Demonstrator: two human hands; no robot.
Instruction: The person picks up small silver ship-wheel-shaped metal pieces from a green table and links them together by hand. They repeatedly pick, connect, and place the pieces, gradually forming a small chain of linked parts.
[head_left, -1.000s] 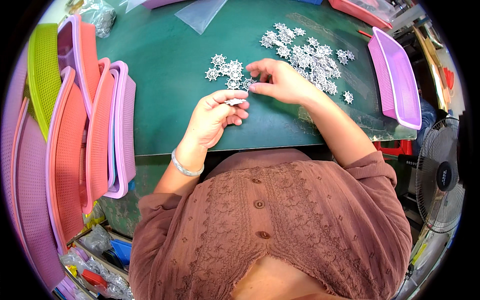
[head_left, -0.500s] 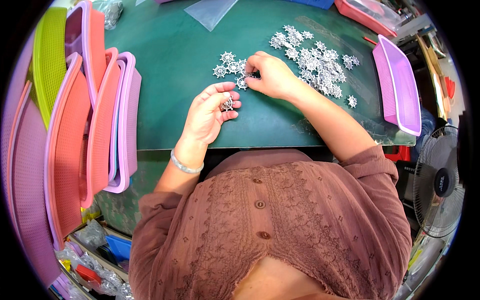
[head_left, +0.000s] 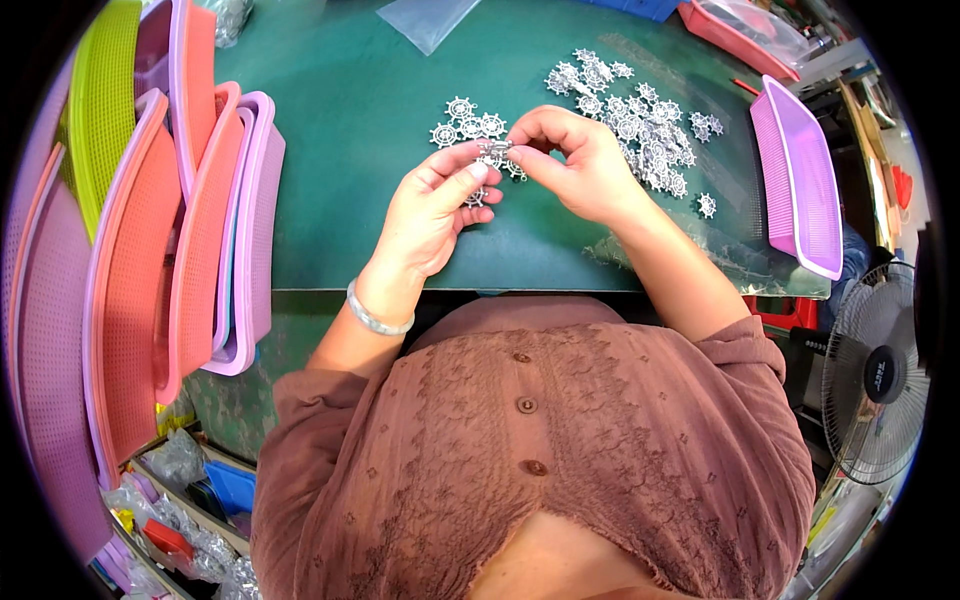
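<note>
My left hand (head_left: 432, 205) holds a silver ship's-wheel charm (head_left: 476, 197) against its curled fingers. Its thumb and forefinger also close on the edge of another silver wheel charm (head_left: 495, 149), seen nearly side-on. On the other edge of that piece, my right hand (head_left: 580, 165) pinches with thumb and forefinger. Several more wheel charms (head_left: 461, 112) lie in a small group on the green table just beyond my fingers. A larger heap of the same charms (head_left: 640, 125) spreads to the right, past my right hand.
Pink, purple and green plastic baskets (head_left: 135, 290) stand stacked along the left. A purple basket (head_left: 800, 180) sits at the right end of the green table (head_left: 340, 100). A clear plastic bag (head_left: 430, 20) lies at the back. A fan (head_left: 880, 375) stands at the lower right.
My right hand has lifted from the small group with a wheel charm and moved slightly right. My left hand has moved up and right to meet it, and both now grip that charm.
</note>
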